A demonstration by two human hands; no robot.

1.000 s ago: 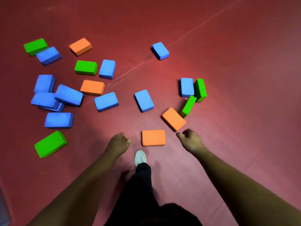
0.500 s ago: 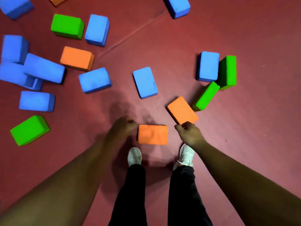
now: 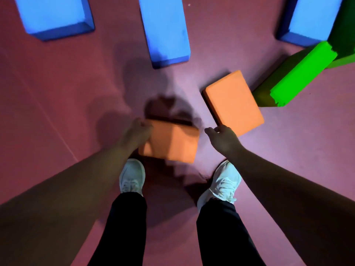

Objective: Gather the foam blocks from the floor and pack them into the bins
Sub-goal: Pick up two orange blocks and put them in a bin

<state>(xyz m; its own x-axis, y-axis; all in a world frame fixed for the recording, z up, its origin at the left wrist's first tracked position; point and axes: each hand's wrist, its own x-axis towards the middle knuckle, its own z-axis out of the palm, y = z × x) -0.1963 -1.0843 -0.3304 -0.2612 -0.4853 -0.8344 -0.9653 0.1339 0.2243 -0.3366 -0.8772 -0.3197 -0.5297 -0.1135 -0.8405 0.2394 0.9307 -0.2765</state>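
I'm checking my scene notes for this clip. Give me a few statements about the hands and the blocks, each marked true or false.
1. The left hand grips the near orange block at its left edge. True.
2. The right hand holds a blue block. False: it is at the near corner of the far orange block; whether it grips that block cannot be told.
3. Three blue blocks lie along the top of the view. True.
4. A bin stands beside the blocks. False: no bin is in view.
5. The green block lies left of both orange blocks. False: it lies to their right.
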